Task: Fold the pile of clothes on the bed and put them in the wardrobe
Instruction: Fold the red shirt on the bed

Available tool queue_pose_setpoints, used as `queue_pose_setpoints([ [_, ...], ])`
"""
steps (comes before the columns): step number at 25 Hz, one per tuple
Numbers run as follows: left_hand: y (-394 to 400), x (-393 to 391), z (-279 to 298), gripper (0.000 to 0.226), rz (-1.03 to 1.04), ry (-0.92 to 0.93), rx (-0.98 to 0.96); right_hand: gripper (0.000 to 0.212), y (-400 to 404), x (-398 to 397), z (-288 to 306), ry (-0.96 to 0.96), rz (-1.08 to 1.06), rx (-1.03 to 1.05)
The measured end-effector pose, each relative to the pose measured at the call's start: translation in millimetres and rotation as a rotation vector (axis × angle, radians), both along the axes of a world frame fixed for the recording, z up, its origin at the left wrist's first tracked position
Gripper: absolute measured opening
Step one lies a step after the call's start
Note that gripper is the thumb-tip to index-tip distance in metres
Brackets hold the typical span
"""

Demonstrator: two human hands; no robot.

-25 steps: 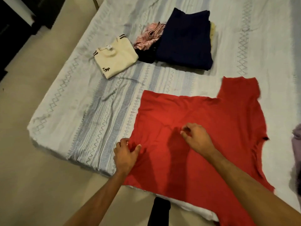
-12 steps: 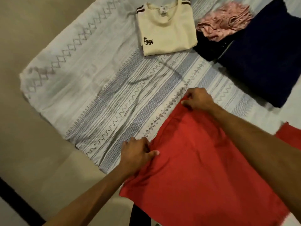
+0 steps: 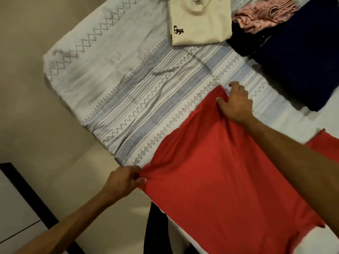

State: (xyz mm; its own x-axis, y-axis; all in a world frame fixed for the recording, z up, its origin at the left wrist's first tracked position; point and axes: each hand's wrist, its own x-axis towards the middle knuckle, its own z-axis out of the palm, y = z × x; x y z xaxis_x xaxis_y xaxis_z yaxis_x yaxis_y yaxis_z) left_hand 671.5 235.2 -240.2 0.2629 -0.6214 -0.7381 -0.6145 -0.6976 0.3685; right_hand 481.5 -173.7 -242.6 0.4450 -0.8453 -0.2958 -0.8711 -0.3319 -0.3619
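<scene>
Now both hands pinching red shirt [image 3: 220, 171] corners, left [image 3: 124, 182], right [image 3: 236, 103]; cream top [image 3: 200, 21], brown emblem.

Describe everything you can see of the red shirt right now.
The plain red, soft-knit cloth shirt lies spread mostly flat on the patterned bedsheet, its near edge overhanging the bed. The left hand pinches its near corner, bunching the fabric; the right hand grips the far corner. The right forearm crosses above it; one part shows beyond the arm.
</scene>
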Motion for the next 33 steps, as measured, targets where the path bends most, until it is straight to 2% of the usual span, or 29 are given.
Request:
queue_pose_setpoints([
  [1,9.1,1.4,0.7,0.033,0.099,0.066,-0.017,0.063,17.0,-19.4,5.0,-0.027,-0.004,-0.052],
  [3,28.1,2.7,3.2,0.023,0.187,0.073,0.001,0.055,51.6,-74.4,12.7,-0.1,-0.042,-0.145],
  [6,32.5,-6.9,8.7,0.026,0.183,-0.213,-0.086,0.053,96.4,-191.6,8.6,-0.013,-0.198,-0.26],
  [8,-0.6,-29.1,11.8,0.023,0.079,-0.266,-0.233,0.056,128.1,-274.8,4.2,0.089,-0.416,-0.249],
  [11,-83.9,-95.7,4.1,0.009,-0.238,-0.087,-0.431,0.066,163.2,-376.0,8.9,0.147,-0.901,-0.08],
  [13,-140.8,-144.4,-11.3,0.022,-0.427,-0.063,-0.49,0.066,170.1,-412.8,10.8,0.169,-1.107,0.095],
  [14,-169.4,-172.5,-20.4,0.028,-0.497,-0.089,-0.509,0.063,171.3,-428.1,10.8,0.121,-1.155,0.169],
  [17,-232.6,-225.6,-37.1,0.041,-0.468,-0.222,-0.597,0.047,161.3,-440.7,0.5,-0.164,-1.196,0.234],
  [20,-253.0,-235.0,-46.2,0.053,-0.467,-0.302,-0.597,0.034,158.7,-442.4,-13.6,-0.224,-1.121,0.323],
  [23,-240.5,-222.5,-47.9,0.052,-0.605,-0.401,-0.66,0.03,169.0,-448.0,-22.1,-0.295,-1.275,0.257],
  [27,-238.2,-224.9,-55.2,0.026,-0.496,-0.444,-0.688,0.026,177.6,-452.0,-19.0,-0.3,-1.363,0.249],
  [29,-242.3,-230.5,-61.7,0.013,-0.529,-0.499,-0.719,0.025,172.3,-451.4,-12.8,-0.296,-1.368,0.259],
  [31,-248.0,-230.5,-62.7,0.01,-0.558,-0.502,-0.766,0.025,166.7,-449.0,-6.4,-0.268,-1.379,0.255],
  [33,-248.7,-225.8,-53.2,0.018,-0.58,-0.508,-0.822,0.026,159.7,-436.4,7.6,-0.215,-1.323,0.192],
])
